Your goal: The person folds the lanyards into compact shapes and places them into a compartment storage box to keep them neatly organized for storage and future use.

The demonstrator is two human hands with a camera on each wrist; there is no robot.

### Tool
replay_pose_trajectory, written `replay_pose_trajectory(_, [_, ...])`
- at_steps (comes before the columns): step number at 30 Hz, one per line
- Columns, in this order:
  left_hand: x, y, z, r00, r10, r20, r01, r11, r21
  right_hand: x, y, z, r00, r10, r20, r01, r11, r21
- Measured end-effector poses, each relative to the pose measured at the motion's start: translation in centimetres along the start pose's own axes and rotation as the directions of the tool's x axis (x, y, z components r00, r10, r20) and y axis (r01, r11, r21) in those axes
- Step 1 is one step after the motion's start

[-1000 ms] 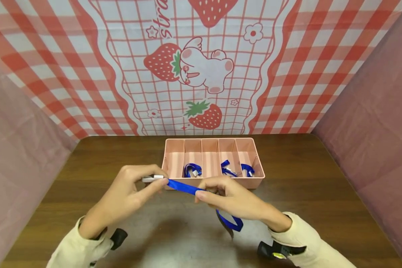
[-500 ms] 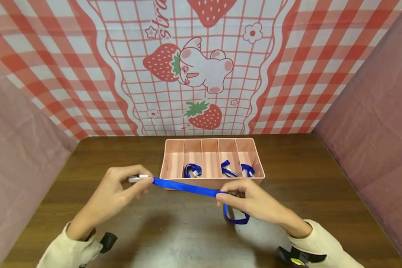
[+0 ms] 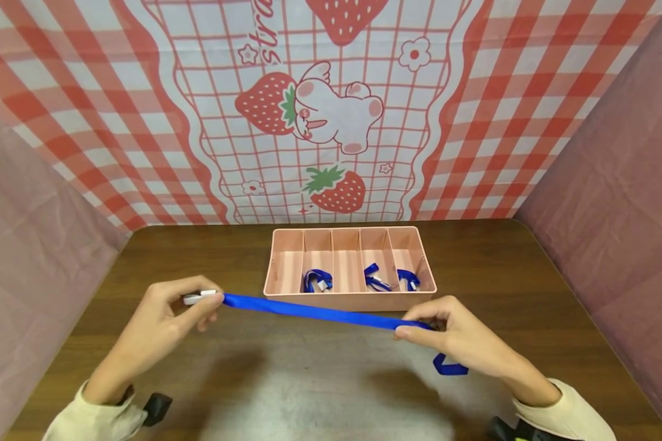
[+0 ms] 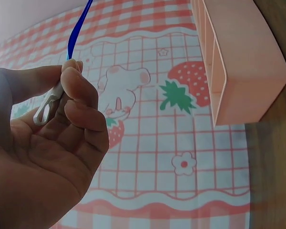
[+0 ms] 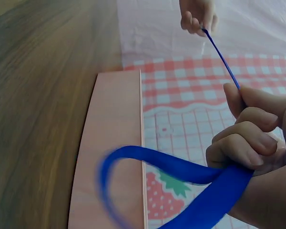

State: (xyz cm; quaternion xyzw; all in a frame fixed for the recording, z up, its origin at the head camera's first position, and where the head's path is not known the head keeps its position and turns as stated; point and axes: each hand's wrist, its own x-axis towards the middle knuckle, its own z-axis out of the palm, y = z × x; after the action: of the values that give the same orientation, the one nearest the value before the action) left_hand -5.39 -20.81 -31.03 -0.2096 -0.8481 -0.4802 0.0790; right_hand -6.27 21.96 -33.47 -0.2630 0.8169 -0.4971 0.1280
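Observation:
A blue lanyard (image 3: 320,313) is stretched nearly straight between my two hands, in front of the pink box. My left hand (image 3: 162,321) pinches its end at the white clip (image 3: 200,297); in the left wrist view the clip's metal hook (image 4: 44,113) lies inside the curled fingers. My right hand (image 3: 463,343) pinches the strap between thumb and index finger. Beyond that grip the rest of the lanyard hangs as a loose loop (image 5: 171,164) below the curled fingers in the right wrist view.
The pink box (image 3: 350,300) has several compartments and stands on the brown wooden table (image 3: 491,263). Folded blue lanyards lie in three compartments: the second from left (image 3: 315,280), one right of centre (image 3: 376,278) and the rightmost (image 3: 408,280). A checked strawberry cloth (image 3: 336,110) hangs behind.
My hands have moved apart, the left one leftward and the right one rightward. The stretch of blue lanyard between them has grown longer, and the hanging loop has moved right with my right hand.

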Motion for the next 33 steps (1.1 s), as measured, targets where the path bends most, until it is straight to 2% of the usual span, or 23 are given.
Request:
replay_pose_trajectory(9, [-0.3, -0.5, -1.0, 0.998, -0.057, 0.004, 0.056, 0.997, 0.048, -1.6, 0.8, -1.1, 0.999, -0.045, 0.005, 0.046, 0.998, -0.054])
replay_pose_trajectory(19, [-0.7, -0.9, -1.3, 0.999, -0.040, -0.002, 0.040, 0.997, 0.067, -2.3, 1.5, -2.0, 0.998, -0.066, 0.000, 0.066, 0.995, -0.068])
replay_pose_trajectory(24, [-0.9, -1.3, -1.6, 0.998, -0.062, -0.012, 0.063, 0.994, 0.092, -2.7, 1.7, -2.5, 0.996, -0.082, 0.042, 0.085, 0.992, -0.092])
replay_pose_trajectory(29, [-1.2, -1.5, -1.9, 0.997, -0.077, -0.004, 0.077, 0.992, 0.096, -3.0, 2.0, -3.2, 0.995, -0.051, 0.088, 0.057, 0.996, -0.073])
replay_pose_trajectory(33, [-1.3, -1.7, -1.9, 0.997, -0.077, 0.022, 0.075, 0.994, 0.076, -3.4, 2.4, -3.9, 0.995, -0.032, 0.092, 0.038, 0.997, -0.062])
